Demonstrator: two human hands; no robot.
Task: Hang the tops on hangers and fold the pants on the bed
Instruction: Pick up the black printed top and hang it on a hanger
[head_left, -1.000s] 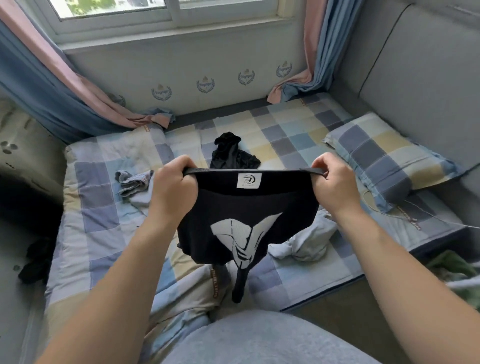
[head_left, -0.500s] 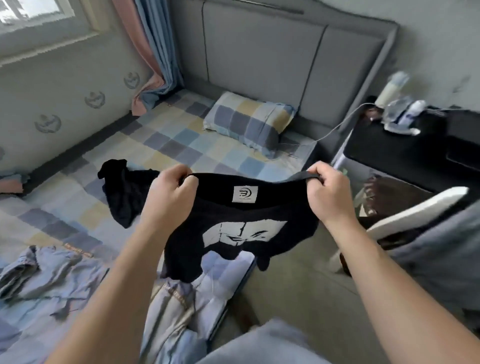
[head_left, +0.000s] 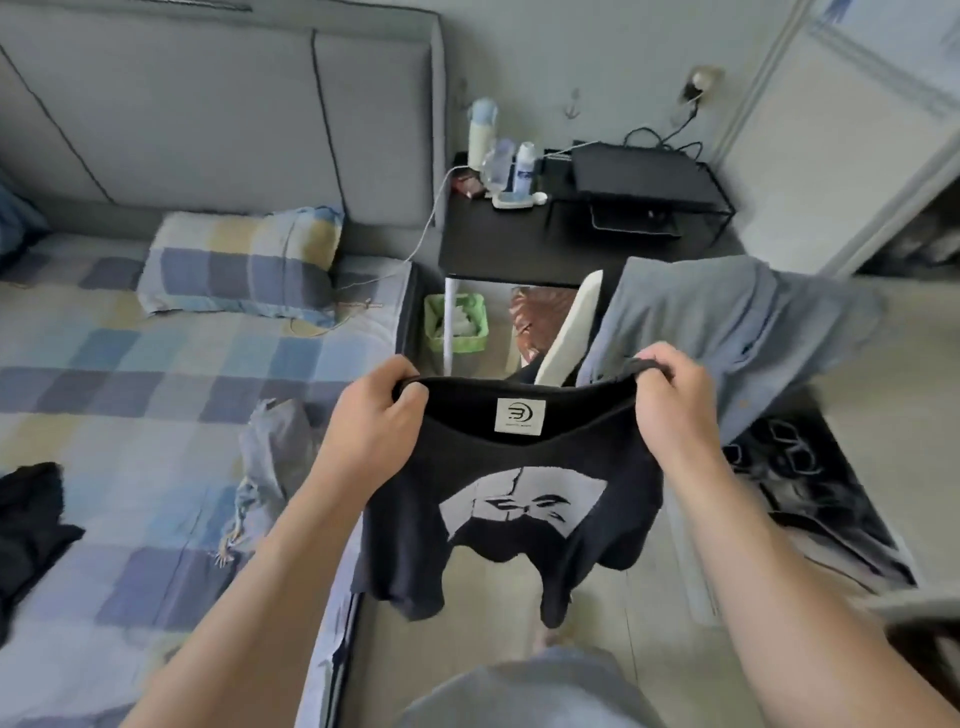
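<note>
We hold the black top (head_left: 519, 499) up by its neckline. The left hand (head_left: 371, 415) grips one side of the collar and the right hand (head_left: 675, 405) the other, fingers curled over the rim. Drawn taut between the hands, the neck opening stands wide with the label facing us and the body hangs free. We judge that this suits slipping a hanger in, though we can make out no hanger. The top hangs between and below the hands, over the floor (head_left: 493, 603) just beside the edge of the bed (head_left: 130, 364). A grey-blue garment (head_left: 275, 447) lies crumpled on the bed near our left forearm, and a dark garment (head_left: 31, 519) lies further left. A blue-grey shirt (head_left: 727, 322) is draped just beyond the right hand.
</note>
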